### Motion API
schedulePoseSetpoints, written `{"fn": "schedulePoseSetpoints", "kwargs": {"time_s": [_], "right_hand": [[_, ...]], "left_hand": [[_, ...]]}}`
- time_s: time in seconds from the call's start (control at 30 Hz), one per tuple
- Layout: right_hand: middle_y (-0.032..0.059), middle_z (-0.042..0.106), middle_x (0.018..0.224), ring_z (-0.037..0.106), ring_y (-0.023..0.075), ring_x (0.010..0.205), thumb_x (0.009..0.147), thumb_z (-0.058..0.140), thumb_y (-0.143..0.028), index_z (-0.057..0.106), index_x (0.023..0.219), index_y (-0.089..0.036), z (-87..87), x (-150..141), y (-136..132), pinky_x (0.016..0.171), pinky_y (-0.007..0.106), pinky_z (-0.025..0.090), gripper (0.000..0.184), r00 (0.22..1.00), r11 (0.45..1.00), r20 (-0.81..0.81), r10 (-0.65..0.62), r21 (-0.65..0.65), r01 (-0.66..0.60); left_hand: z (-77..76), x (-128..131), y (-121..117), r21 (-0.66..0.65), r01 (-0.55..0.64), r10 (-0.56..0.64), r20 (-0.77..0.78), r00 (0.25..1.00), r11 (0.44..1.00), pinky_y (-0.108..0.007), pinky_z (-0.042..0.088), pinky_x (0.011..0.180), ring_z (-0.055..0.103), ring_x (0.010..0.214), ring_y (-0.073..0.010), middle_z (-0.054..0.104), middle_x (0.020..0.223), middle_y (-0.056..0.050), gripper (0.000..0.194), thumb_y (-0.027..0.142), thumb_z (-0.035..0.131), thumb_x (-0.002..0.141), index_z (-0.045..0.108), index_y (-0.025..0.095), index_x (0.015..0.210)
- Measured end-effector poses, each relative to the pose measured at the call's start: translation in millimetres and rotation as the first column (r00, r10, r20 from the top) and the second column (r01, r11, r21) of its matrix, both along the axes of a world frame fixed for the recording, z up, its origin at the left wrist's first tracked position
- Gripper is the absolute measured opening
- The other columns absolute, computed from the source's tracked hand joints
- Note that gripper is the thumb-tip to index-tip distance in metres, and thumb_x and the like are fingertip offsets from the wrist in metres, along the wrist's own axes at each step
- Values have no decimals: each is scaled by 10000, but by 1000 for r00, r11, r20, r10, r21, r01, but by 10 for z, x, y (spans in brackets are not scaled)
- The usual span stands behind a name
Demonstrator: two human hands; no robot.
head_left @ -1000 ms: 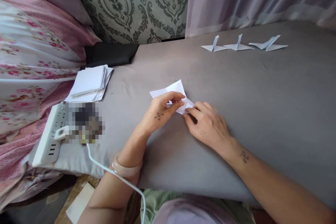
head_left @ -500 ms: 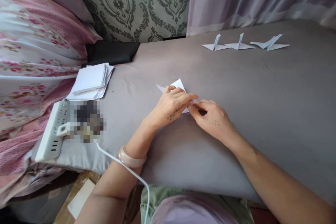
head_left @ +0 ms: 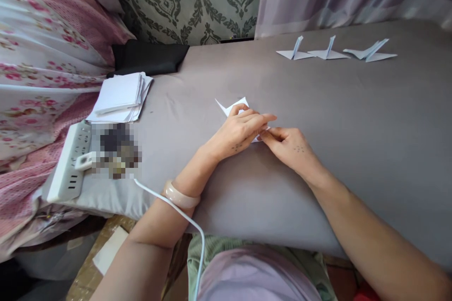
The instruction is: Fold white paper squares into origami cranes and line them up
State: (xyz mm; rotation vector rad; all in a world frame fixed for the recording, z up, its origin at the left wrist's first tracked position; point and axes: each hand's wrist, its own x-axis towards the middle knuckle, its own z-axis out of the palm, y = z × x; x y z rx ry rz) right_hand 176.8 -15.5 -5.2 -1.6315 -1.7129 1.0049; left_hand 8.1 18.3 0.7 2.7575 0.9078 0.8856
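Observation:
A white folded paper (head_left: 240, 102) with pointed corners lies mostly hidden under my hands on the grey cloth surface. Over its top rests my left hand (head_left: 243, 127), fingers bent and gripping the paper, the index finger stretched to the right. My right hand (head_left: 287, 146) pinches the paper's right end between thumb and fingers, touching my left fingertips. At the back right stand three finished-looking folded paper figures (head_left: 295, 51) in a row, each with flat wings and an upright part. The fold under my palms cannot be made out.
A stack of white paper sheets (head_left: 118, 94) sits at the left, in front of a black folded item (head_left: 150, 56). Nearer is a white power strip (head_left: 70, 164) with a plug. A white cable (head_left: 173, 204) crosses my left forearm. Curtains hang at the left and back right.
The view has shifted slightly, so the surroundings sit higher in the picture. My hands stay on the folded paper and have moved a little to the right with it; its left tip points up more.

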Motion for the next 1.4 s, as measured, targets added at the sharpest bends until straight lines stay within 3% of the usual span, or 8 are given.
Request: {"fn": "schedulePoseSetpoints", "kwargs": {"time_s": [0.13, 0.23, 0.3, 0.47, 0.67, 0.9, 1.17, 1.4], "right_hand": [[-20, 659, 648, 585, 168, 668, 835, 513, -454, 730, 732, -181, -19, -3, 5, 604, 269, 392, 364, 999, 999, 3, -33, 20, 33], [-13, 697, 699, 622, 183, 705, 795, 559, -416, 747, 762, -191, -34, -4, 5, 627, 271, 412, 295, 996, 996, -20, -90, 8, 90], [-1, 727, 770, 646, 190, 745, 766, 586, -370, 759, 838, -198, -32, -1, 9, 661, 272, 434, 254, 993, 994, -42, -110, -2, 110], [0, 744, 928, 661, 193, 844, 713, 591, -281, 755, 925, -222, -14, 25, 44, 744, 276, 453, 275, 998, 998, -12, -69, -10, 69], [3, 709, 1078, 636, 181, 844, 719, 521, -278, 711, 645, -201, -23, 85, 84, 691, 263, 440, 219, 1000, 998, 2, -15, -53, 15], [16, 709, 1072, 635, 183, 806, 715, 545, -310, 712, 636, -198, -23, 132, 107, 617, 254, 424, 216, 999, 995, -34, -29, -96, 26], [4, 724, 977, 634, 175, 790, 717, 537, -300, 718, 650, -206, -50, 151, 143, 626, 239, 438, 215, 988, 988, -144, -51, -152, 29], [-6, 701, 810, 616, 166, 763, 703, 524, -294, 692, 604, -200, -89, 144, 181, 642, 232, 440, 216, 986, 991, -161, -52, -130, 32]], "left_hand": [[76, -87, -106, 79, -193, 182, 130, 975, 978, -354, 400, 941, 594, 1031, -189, 656, 1115, -105, 236, 309, 458, 959, 581, 170, 1104], [89, -202, -216, -26, -400, 397, 206, 894, 916, -275, 450, 712, 596, 760, -143, 659, 854, -55, 176, 306, 498, 930, 605, 168, 911], [68, -251, -264, -158, -435, 452, 90, 888, 886, -241, 415, 602, 547, 626, -114, 628, 726, -11, 163, 276, 513, 904, 596, 177, 805], [16, -201, -307, -350, -399, 362, -167, 917, 848, -248, 438, 624, 573, 673, -126, 640, 830, -20, 100, 177, 503, 834, 602, 184, 844], [20, -129, -330, -382, -400, 327, -244, 913, 833, -259, 472, 658, 611, 752, -151, 648, 963, -62, 165, 171, 454, 857, 613, 181, 899], [0, -142, -353, -249, -388, 294, -342, 892, 887, -256, 432, 605, 618, 751, -166, 665, 896, -56, 209, 174, 435, 884, 637, 172, 933], [-38, -26, -390, -100, -418, 339, -434, 835, 903, -256, 390, 531, 617, 773, -196, 648, 858, -84, 349, 411, 434, 957, 639, 145, 862], [-57, 86, -435, 17, -367, 308, -582, 753, 930, -256, 379, 489, 614, 758, -217, 607, 765, -105, 264, 122, 391, 940, 630, 124, 828]]}}
